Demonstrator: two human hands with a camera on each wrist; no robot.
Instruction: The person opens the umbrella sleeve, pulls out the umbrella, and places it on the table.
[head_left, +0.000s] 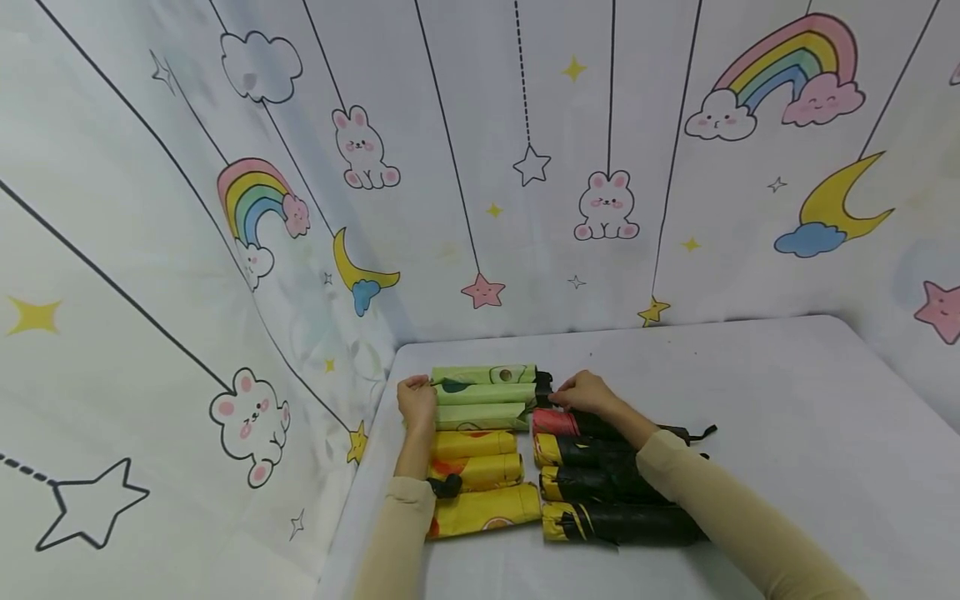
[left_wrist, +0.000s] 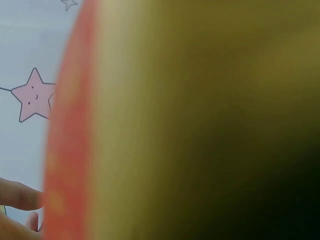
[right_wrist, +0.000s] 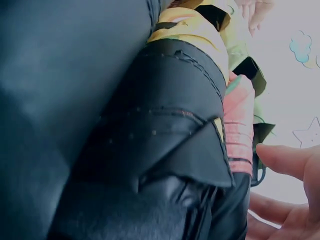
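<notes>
Several folded umbrellas lie in two columns on a white table. My left hand [head_left: 417, 402] is at the left ends of the green umbrellas [head_left: 483, 394], which carry an avocado print; its fingertips are right at those ends. My right hand [head_left: 588, 393] has its fingertips close to the black end [head_left: 543, 389] of a green umbrella. In the right wrist view its thumb [right_wrist: 285, 159] and fingers are spread apart beside a red-and-black umbrella [right_wrist: 238, 125]. A blurred yellow umbrella [left_wrist: 145, 100] hides most of the left hand in the left wrist view.
Below the green ones lie yellow umbrellas [head_left: 480, 473] with orange prints, under the left forearm. Black umbrellas with yellow ends [head_left: 630, 523] form the right column, partly covered by the right forearm. A printed white cloth [head_left: 450, 208] hangs behind the table [head_left: 787, 400].
</notes>
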